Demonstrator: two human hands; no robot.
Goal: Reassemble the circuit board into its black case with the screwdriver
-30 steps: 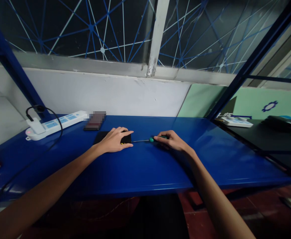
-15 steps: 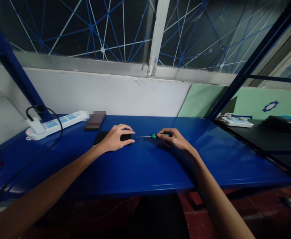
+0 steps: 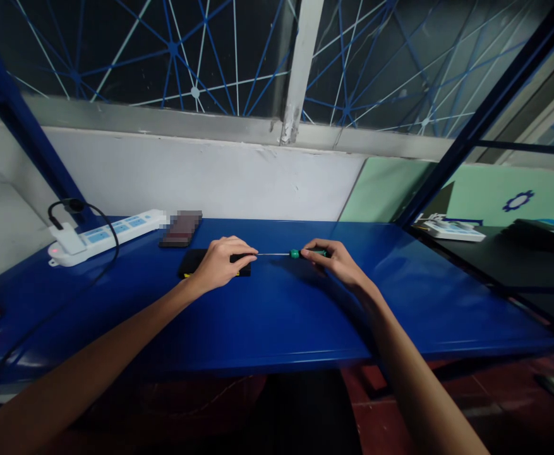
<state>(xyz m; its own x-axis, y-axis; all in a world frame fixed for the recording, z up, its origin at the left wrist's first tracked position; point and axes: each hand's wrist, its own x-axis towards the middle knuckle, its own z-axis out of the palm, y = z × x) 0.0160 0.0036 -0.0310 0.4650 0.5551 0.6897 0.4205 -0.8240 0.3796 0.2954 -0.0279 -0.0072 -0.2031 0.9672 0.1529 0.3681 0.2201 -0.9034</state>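
My right hand [image 3: 331, 258] is closed round the green and black handle of a screwdriver [image 3: 273, 254]. Its thin metal shaft lies level and points left, held just above the blue table. The thumb and fingers of my left hand [image 3: 223, 260] pinch the screwdriver's tip; whether a small piece sits there too is hidden by the fingertips. Beneath and behind my left hand, a flat black case [image 3: 194, 260] with a bit of yellow on its front edge rests on the table.
A dark phone [image 3: 182, 229], partly pixelated, lies at the back left of the blue table [image 3: 277, 316]. Beside it stands a white power strip [image 3: 115, 235] with a plug and a black cable [image 3: 68, 297] running down the left side. Blue frame posts rise at both sides.
My left thumb and fingers have come together on the screwdriver's tip; before, they were apart over the black case. The screwdriver has risen slightly, and more of the case shows.
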